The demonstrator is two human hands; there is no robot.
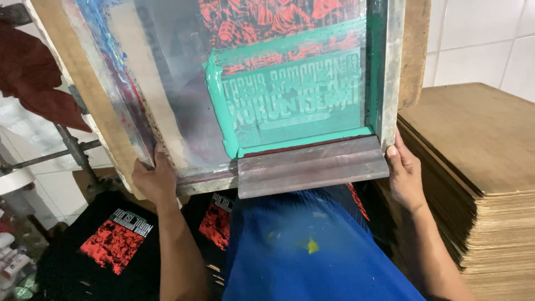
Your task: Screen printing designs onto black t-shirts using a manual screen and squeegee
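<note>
A metal-framed printing screen (390, 78) lies over a wooden board, smeared with teal ink (290, 100) around a lettered stencil, red print showing above. A grey squeegee (312, 167) rests against the screen's near edge. My left hand (153, 178) grips the frame's near left corner. On the near right corner my right hand (404, 173) holds the frame, thumb on the metal. A blue apron (312, 251) covers my lap below.
Black shirts with red and white prints (117, 239) lie on the floor at lower left. A tall stack of brown boards (485, 178) stands at right. A dark red cloth (33, 78) hangs at upper left beside a metal stand (72, 147). White tiled wall behind.
</note>
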